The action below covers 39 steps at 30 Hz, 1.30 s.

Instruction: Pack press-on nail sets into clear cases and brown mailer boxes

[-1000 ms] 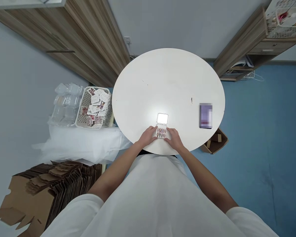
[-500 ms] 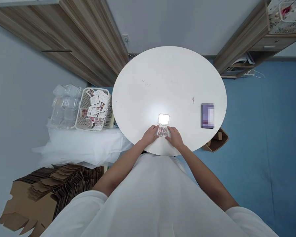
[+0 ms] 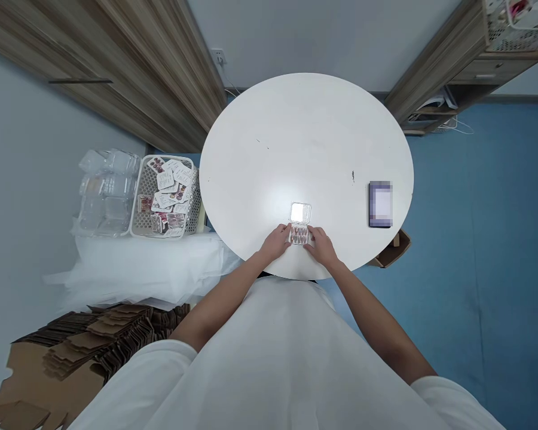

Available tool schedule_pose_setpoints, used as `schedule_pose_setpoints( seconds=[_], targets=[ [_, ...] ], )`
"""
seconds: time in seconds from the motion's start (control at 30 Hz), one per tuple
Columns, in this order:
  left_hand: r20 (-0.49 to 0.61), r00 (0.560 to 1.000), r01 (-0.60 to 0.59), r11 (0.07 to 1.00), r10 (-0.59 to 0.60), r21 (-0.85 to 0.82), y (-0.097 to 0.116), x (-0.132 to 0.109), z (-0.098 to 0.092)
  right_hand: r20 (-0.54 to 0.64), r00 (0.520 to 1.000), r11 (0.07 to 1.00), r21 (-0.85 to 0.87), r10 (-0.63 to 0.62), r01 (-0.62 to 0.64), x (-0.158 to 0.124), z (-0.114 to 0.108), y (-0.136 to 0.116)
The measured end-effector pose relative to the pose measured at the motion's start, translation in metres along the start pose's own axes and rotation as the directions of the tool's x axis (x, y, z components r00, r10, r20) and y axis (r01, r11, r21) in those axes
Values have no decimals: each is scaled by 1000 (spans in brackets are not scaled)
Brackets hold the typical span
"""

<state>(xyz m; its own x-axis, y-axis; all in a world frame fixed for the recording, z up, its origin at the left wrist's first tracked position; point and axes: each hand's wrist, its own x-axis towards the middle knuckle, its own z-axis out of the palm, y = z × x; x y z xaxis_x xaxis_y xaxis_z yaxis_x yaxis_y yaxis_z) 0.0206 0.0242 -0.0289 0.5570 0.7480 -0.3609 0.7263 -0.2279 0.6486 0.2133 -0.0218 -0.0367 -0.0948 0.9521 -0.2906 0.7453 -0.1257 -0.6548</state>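
Observation:
A small clear hinged plastic case [image 3: 299, 233] lies at the near side of the white round table [image 3: 305, 131], its lid [image 3: 299, 212] raised away from me and reflecting light. Rows of pinkish press-on nails fill its lower half. My left hand [image 3: 275, 242] grips the case's left edge with thumb and fingers. Against the right edge, my right hand [image 3: 323, 246] holds it the same way, fingers bent.
A blurred purple box or booklet [image 3: 381, 204] lies at the table's right. Left of the table stand a white basket [image 3: 192, 206] of cards and nail packs, clear plastic containers [image 3: 107, 194], white plastic sheets [image 3: 147, 263] and flattened cardboard boxes [image 3: 49, 376]. An open carton [image 3: 394, 251] is below right.
The glare on the case's lid has shrunk, and the nails show more clearly. Both hands still hold the case. The whole view has shifted slightly.

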Motion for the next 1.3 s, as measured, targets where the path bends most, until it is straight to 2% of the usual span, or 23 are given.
schedule_pose_setpoints(
  seconds=[0.23,0.33,0.47,0.6,0.8,1.0,1.17,1.3],
  targets=[
    [-8,998,54,995,-55,-79,3,-1,1,-9,999,999,28,47,-46,-1,1,-4],
    [-26,994,98,982,-104,-160,3,-3,1,-21,992,982,146,124,-120,-3,3,-5],
    [-35,985,156,953,-170,-259,1,-5,3,-9,964,898,367,265,-243,-2,8,-7],
    [-33,967,221,897,-253,-384,-1,-4,5,16,939,835,452,344,-313,3,8,-10],
    [-81,943,222,794,-321,-566,1,-9,0,9,946,782,560,323,-272,0,-3,-25],
    [-123,941,125,660,-316,-740,6,-24,-19,-15,968,733,656,252,-180,-10,-15,-44],
    [-156,940,55,586,-303,-808,14,-36,-36,4,981,699,701,196,-142,-19,-27,-62],
    [-93,953,59,480,-287,-875,22,-46,-48,-31,977,685,718,211,-125,-22,-36,-73]
  ],
)
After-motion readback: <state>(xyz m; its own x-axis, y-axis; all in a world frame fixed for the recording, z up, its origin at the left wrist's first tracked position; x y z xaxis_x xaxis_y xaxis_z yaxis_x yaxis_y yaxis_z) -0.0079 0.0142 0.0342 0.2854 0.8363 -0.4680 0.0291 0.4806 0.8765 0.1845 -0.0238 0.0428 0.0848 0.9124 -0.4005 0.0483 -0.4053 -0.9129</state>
